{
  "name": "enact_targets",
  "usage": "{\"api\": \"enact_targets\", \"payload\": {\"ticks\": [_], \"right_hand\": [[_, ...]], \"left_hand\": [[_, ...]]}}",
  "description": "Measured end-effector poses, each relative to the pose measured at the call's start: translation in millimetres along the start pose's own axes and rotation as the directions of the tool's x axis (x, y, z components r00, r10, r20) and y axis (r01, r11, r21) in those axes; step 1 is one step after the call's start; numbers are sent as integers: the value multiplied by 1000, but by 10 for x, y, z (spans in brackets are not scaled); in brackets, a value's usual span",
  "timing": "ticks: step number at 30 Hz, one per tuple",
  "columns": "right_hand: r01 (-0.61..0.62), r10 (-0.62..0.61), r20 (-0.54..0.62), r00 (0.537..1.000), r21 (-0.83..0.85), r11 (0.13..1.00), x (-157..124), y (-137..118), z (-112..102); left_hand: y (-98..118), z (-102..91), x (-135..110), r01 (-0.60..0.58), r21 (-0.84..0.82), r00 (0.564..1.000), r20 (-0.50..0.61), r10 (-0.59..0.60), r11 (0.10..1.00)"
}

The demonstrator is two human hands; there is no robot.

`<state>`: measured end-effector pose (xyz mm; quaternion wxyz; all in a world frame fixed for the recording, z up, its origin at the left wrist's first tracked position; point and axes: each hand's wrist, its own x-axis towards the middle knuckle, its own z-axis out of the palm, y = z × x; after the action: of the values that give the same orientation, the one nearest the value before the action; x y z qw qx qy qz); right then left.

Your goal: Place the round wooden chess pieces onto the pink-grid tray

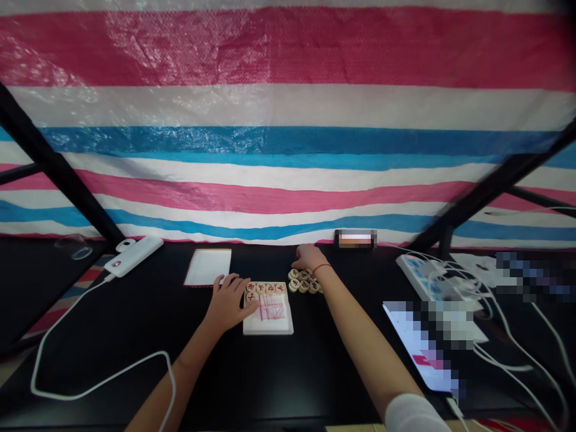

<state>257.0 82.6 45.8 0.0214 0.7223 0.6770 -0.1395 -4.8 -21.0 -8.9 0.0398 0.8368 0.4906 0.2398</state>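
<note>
A shallow white box lies on the black table, with red-marked round xiangqi pieces along its far side and one more at its left. Red lines show on the box's bare floor. My left hand rests at the box's left edge, fingers apart and thumb reaching over the inside. Just right of the box sits a cluster of dark-marked xiangqi pieces. My right hand is at the far side of this cluster with its fingers curled down. Whatever lies between those fingertips is hidden.
A white lid-like tray lies left of the box. A white device with a cable stands far left. On the right are a lit tablet, a power strip and tangled cables. A small screen stands behind.
</note>
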Motion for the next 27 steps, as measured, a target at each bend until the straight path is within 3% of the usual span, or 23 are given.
{"api": "enact_targets", "payload": {"ticks": [6,10,12,14,17,23,27], "right_hand": [[10,-7,-38,999,77,997,-33,-29,-85],[142,-121,-94,988,268,953,-221,-104,-108],[246,-216,-118,969,525,815,-373,-185,-40],[295,-282,-155,947,769,567,-528,-278,78],[297,-317,-189,929,893,338,-704,-391,283],[203,-290,-153,945,968,150,-819,-405,514],[208,-173,-192,966,975,82,-820,-311,563]], "left_hand": [[51,39,12,-9,-10,1000,14,9,1000],[13,-37,140,-24,-59,997,-77,20,998],[-8,-90,259,-74,-153,995,-78,63,985],[-4,-116,370,-128,-270,992,-22,127,954],[56,-89,446,-108,-379,992,25,127,919],[206,-63,352,-83,-449,995,5,95,890],[238,-102,297,-75,-454,996,1,85,888]]}}
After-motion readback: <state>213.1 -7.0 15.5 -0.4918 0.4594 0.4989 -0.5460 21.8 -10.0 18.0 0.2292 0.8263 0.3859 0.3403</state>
